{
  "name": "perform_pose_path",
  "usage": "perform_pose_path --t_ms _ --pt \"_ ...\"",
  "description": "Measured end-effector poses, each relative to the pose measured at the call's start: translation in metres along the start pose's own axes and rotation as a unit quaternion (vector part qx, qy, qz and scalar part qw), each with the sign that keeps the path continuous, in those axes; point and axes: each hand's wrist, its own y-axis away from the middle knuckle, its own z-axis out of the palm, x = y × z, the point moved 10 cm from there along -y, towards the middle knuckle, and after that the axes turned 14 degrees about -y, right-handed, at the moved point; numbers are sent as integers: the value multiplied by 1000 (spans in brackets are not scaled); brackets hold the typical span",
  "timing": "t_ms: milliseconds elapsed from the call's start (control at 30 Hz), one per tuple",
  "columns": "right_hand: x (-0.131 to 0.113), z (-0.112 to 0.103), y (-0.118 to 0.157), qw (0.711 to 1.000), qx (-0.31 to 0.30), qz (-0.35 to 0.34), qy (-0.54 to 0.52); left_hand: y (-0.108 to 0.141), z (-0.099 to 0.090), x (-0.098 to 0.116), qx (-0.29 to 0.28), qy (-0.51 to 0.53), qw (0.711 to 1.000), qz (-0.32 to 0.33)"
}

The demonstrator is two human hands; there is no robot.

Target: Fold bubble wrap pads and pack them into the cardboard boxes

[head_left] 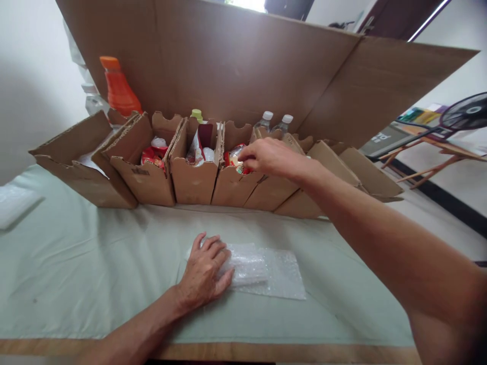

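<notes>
My left hand [205,268] lies on the near end of clear bubble wrap [249,266], its fingers spread. The bubble wrap is flat on the green cloth, with a thicker folded part beside my thumb and a thin sheet to the right. My right hand [264,156] reaches over an open cardboard box [232,190] in the middle of the row. Its fingers are pinched at a shiny red and yellow packet [234,154] inside that box. The fingertips partly cover the packet.
More cardboard boxes [196,187] stand side by side, some holding red packets [154,154]. Behind them are an orange bottle [119,88], white-capped bottles [283,123] and a tall cardboard panel [236,66]. Folded bubble wrap [17,203] lies far left; a fan [470,111] stands right.
</notes>
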Motion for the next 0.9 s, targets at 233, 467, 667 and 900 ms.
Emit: perform_pose_path --t_ms 233,467,667,900 --pt "-15 45 -38 973 -138 -14 184 -1 1 -2 -8 10 1000 -6" --pt "-32 61 -41 975 -98 -21 199 -2 1 -2 -3 6 1000 -1" --pt "-16 -3 -12 994 66 17 87 -2 0 -2 4 -1 1000 0" --pt "-16 -47 175 880 454 -62 -121 11 -60 2 206 5 979 -1"
